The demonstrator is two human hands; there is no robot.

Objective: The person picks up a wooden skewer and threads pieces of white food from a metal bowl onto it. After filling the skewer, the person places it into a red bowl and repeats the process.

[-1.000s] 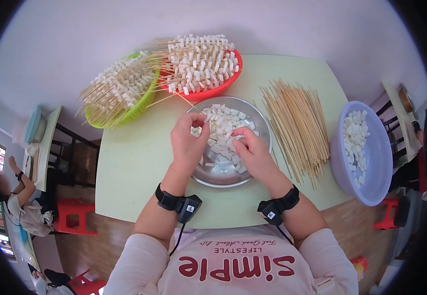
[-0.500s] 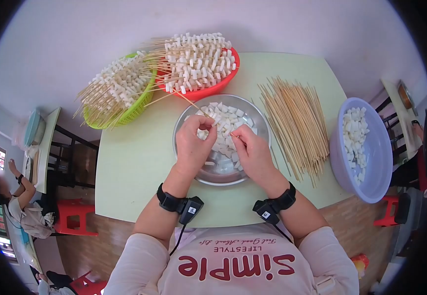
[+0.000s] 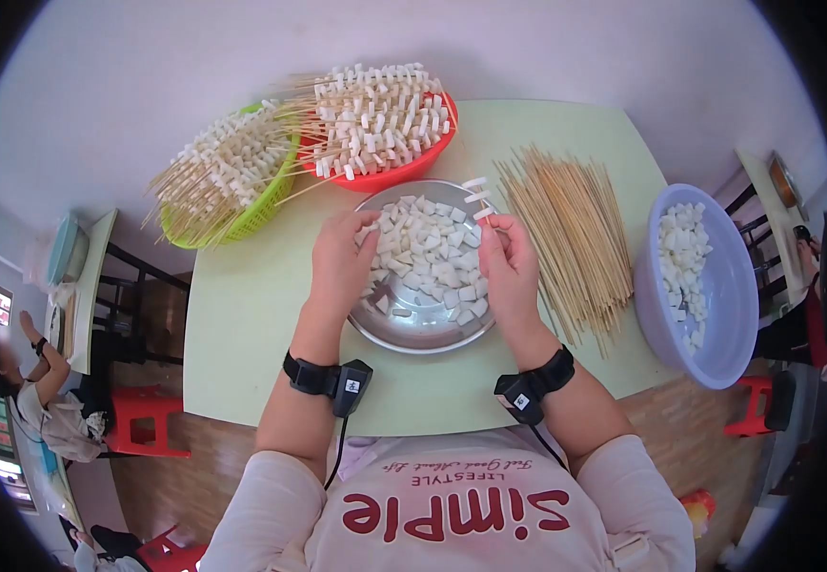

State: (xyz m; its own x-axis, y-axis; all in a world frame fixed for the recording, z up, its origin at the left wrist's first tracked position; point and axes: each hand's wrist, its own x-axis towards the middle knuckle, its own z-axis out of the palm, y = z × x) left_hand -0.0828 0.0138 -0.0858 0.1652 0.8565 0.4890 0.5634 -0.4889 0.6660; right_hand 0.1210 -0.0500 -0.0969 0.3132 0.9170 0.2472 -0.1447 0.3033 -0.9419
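Observation:
Pinched between the thumb and fingers of my right hand [image 3: 509, 262] is a bamboo skewer with white chunks [image 3: 476, 197] threaded near its top. That hand is over the right rim of a round metal bowl [image 3: 423, 339]. Loose white chunks [image 3: 425, 243] fill much of the bowl. At the bowl's left side is my left hand [image 3: 340, 262], its thumb and fingers curved and apart, fingertips over the chunks. Nothing shows between them.
Bare bamboo skewers [image 3: 571, 248] lie in a pile right of the bowl. Beyond them stands a purple basin [image 3: 733, 286] with more white chunks. Filled skewers are heaped in a green basket [image 3: 266, 212] and a red basket [image 3: 423, 170]. Another person [image 3: 47, 381] sits far left.
My hands have moved apart, the left going left and the right going up and right. The skewer, earlier slanting up-left by my left hand, is now in my right hand with chunks showing.

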